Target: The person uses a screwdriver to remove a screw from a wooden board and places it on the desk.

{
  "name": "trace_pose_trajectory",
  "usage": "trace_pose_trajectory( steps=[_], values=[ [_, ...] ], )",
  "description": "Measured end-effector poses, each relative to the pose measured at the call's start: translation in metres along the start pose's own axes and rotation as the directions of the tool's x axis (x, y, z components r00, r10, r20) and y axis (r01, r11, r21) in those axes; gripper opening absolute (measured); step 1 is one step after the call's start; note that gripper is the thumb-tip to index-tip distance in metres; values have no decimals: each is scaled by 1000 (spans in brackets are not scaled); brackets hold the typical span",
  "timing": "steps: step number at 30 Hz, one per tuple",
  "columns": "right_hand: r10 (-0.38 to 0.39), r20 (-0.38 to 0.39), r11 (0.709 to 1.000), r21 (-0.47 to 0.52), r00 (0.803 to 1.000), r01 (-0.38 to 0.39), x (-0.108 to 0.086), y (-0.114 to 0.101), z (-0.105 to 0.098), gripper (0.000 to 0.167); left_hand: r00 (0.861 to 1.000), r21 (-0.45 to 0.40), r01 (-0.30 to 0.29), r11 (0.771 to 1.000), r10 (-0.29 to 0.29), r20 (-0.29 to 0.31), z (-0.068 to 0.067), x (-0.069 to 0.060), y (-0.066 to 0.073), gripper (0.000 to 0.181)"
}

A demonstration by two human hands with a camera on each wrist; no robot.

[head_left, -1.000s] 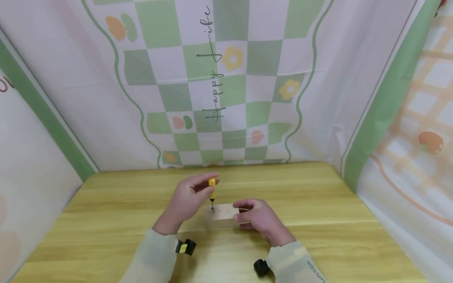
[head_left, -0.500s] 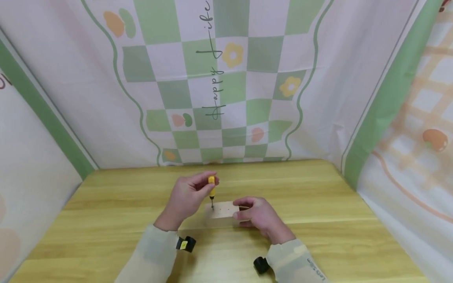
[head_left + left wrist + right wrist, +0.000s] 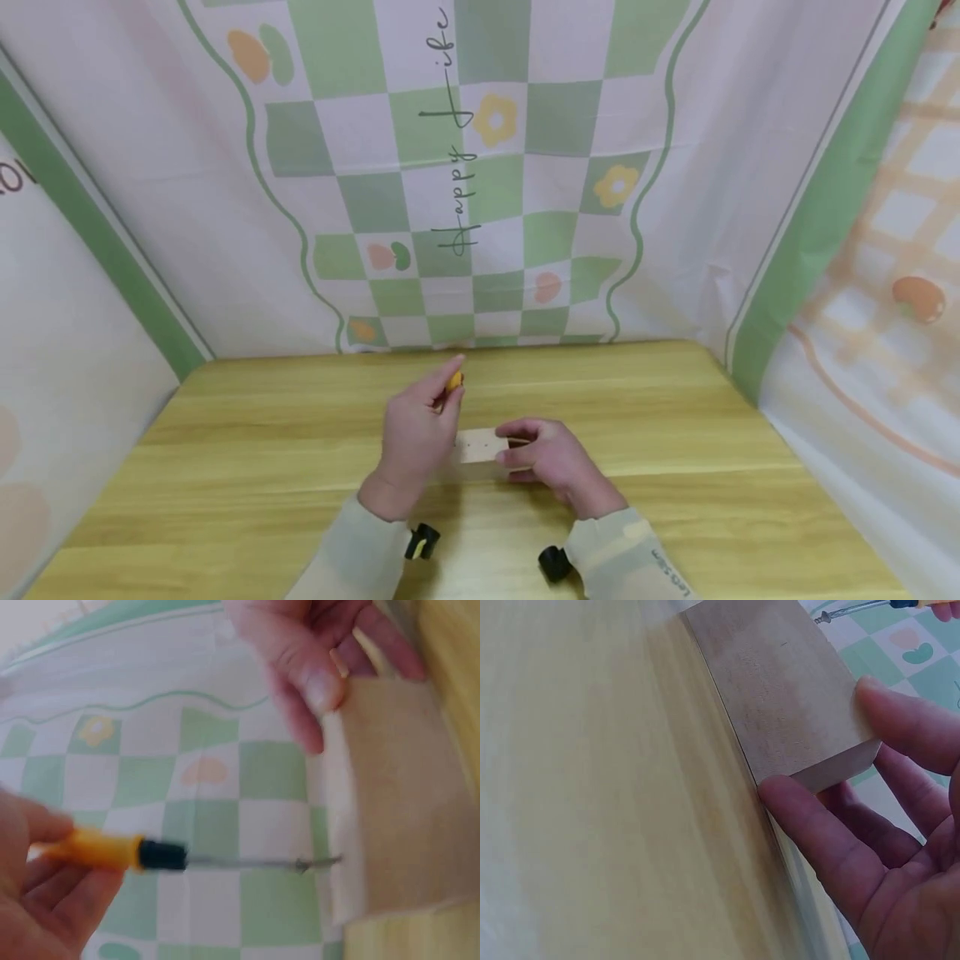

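One yellow screwdriver (image 3: 97, 849): gripped in a person's left hand (image 3: 416, 429), thumb and fingers drawn in around the handle, its black collar (image 3: 163, 855) and slim metal shaft (image 3: 232, 862) pointing toward the wood.
Screw (image 3: 319, 863): juts from the upper face of the block, its head at the tip of the shaft; how deep it sits cannot be told.
Wooden block (image 3: 780, 690): pale and oblong, lies on the worktop (image 3: 225, 475) between the hands, with small dark marks dotting its upper face.
Right hand (image 3: 555, 458): pinches the end of the block away from the screw, thumb and fingers on opposite sides of the wood.
Sleeves: light cuffs, the left (image 3: 352, 554) and the right (image 3: 630, 554), each with a small black device beside it; lettering runs down the right one.
Backdrop: a green-and-white checked cloth (image 3: 498, 183) hangs behind the worktop, printed with flowers, fruit and the words "Happy Life"; an orange-checked cloth (image 3: 900, 225) hangs at the right side.
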State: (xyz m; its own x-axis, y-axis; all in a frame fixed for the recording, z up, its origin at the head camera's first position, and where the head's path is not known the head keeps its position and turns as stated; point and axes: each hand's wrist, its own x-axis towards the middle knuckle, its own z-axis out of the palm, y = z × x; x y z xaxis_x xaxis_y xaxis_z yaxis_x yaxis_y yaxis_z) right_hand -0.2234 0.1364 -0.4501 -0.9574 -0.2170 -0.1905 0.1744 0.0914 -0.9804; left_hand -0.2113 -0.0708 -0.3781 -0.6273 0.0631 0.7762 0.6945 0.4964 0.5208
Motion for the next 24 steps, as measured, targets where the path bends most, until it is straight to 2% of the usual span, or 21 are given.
trace_pose_trajectory(
  steps=[1,2,3,4,6,8,9,10,11,13,15,18,21,24],
  values=[
    [2,1,1000,-1,1000,-2,0,0,0,43,998,-34,20,999,-18,61,-3,2,-1,36],
    [3,1,1000,-1,1000,-3,0,0,0,43,990,-75,53,996,-43,137,-7,4,-3,38],
    [5,2,1000,-1,1000,-5,0,0,0,43,973,-130,97,987,-66,219,-11,6,-5,39],
    [7,2,1000,0,1000,-7,-1,0,0,43,949,-181,147,972,-87,303,-16,9,-8,41],
    [8,1,1000,-1,1000,-8,-1,-1,0,43,888,-262,252,931,-115,445,-23,13,-15,40],
    [9,-3,1000,-4,1000,-9,-1,-1,0,42,830,-310,337,889,-125,544,-29,17,-22,40],
    [7,-6,1000,-7,1000,-8,-1,-1,0,42,811,-328,364,872,-123,572,-31,18,-26,40],
    [6,-7,1000,-10,1000,-6,-1,-1,0,42,800,-334,378,863,-123,588,-32,19,-29,39],
    [5,-8,1000,-11,1000,-6,-1,-1,0,42,795,-335,382,862,-121,594,-33,20,-31,36],
    [4,-9,1000,-13,1000,-4,-1,-1,0,41,794,-332,385,861,-126,595,-33,21,-35,34],
    [1,-8,1000,-10,1000,-1,-2,-1,0,41,801,-332,388,860,-136,583,-33,21,-37,31],
    [-1,-6,1000,-6,1000,1,-2,0,0,41,826,-336,387,859,-160,541,-30,20,-37,29],
    [-4,-5,1000,-3,1000,4,-1,0,0,41,878,-330,348,877,-182,442,-25,16,-33,28],
    [-5,-3,1000,-1,1000,5,0,1,0,42,939,-286,269,920,-184,291,-19,10,-24,29]
  ],
)
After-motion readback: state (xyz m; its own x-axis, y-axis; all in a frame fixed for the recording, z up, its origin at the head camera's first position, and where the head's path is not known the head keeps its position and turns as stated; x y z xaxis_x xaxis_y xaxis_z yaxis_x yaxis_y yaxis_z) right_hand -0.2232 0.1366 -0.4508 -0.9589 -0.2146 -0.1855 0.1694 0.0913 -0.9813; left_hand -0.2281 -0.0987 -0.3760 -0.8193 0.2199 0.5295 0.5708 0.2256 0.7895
